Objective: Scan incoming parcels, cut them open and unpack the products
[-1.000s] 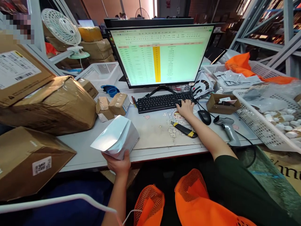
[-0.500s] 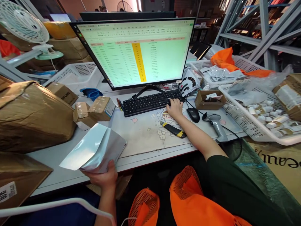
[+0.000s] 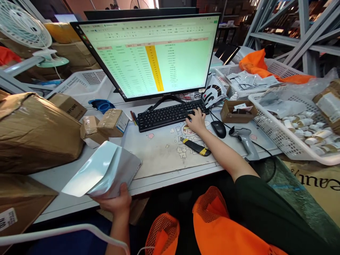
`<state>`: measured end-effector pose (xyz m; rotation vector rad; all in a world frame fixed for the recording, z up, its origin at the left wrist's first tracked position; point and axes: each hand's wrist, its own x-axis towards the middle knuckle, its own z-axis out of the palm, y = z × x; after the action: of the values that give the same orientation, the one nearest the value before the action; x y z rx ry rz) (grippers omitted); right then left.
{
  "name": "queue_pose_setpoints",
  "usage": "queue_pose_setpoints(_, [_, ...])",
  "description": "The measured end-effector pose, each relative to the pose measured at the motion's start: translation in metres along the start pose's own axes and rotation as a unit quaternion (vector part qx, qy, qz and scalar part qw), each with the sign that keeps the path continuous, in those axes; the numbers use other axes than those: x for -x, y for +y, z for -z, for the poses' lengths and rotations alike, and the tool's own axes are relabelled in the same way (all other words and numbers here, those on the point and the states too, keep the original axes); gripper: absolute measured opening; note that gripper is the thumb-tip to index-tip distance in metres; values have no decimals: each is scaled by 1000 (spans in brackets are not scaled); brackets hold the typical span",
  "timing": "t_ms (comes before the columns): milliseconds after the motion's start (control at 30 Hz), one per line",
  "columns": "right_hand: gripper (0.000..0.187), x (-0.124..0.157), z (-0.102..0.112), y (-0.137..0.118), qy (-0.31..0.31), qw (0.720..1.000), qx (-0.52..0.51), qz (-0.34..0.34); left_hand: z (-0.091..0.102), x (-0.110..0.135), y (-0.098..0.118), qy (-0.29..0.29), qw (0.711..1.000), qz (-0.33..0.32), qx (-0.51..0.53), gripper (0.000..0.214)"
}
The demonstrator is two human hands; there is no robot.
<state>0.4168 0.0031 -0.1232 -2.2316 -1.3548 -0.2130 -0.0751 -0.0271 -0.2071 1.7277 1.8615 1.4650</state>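
My left hand [image 3: 117, 202] is closed round the lower side of a silvery-white box with a raised flap [image 3: 117, 170], held over the front left edge of the desk. On the right end of the black keyboard [image 3: 164, 117] rests my right hand [image 3: 196, 121], fingers spread over the keys with nothing held. Behind the keyboard stands a monitor [image 3: 119, 67] showing a spreadsheet with a yellow column. A black mouse [image 3: 218, 129] lies just right of my right hand. Below that hand is a yellow-and-black utility knife [image 3: 196, 147].
A grey barcode scanner [image 3: 244, 140] and a small open cardboard box [image 3: 238, 112] stand to the right. Further right, a white basket [image 3: 281, 140] holds several small bottles. Brown cartons [image 3: 37, 134] crowd the left side. A fan [image 3: 25, 26] is mounted at upper left.
The view has shifted slightly. The box in my left hand sits a little further left and lower. My right hand stays on the keyboard, its fingers slightly shifted.
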Motion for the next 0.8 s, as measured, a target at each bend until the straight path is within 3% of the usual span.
queue_pose_setpoints(167, [46,2,-2,0,-14,999,-4,29,-3,1,-3,31,1000,4,-1,139])
queue_pose_setpoints(300, [54,-10,0,-3,-29,999,-22,0,-6,1,-3,45,999,7,-8,141])
queue_pose_setpoints(600, [59,-63,-6,-50,-76,996,32,20,-6,2,-1,32,999,18,-12,145])
queue_pose_setpoints(700, [62,-60,-7,-52,-95,994,41,16,-5,2,2,32,999,12,-20,142])
queue_pose_setpoints(800, [65,-42,-2,-35,-58,998,33,3,-6,3,3,42,999,-6,-26,141])
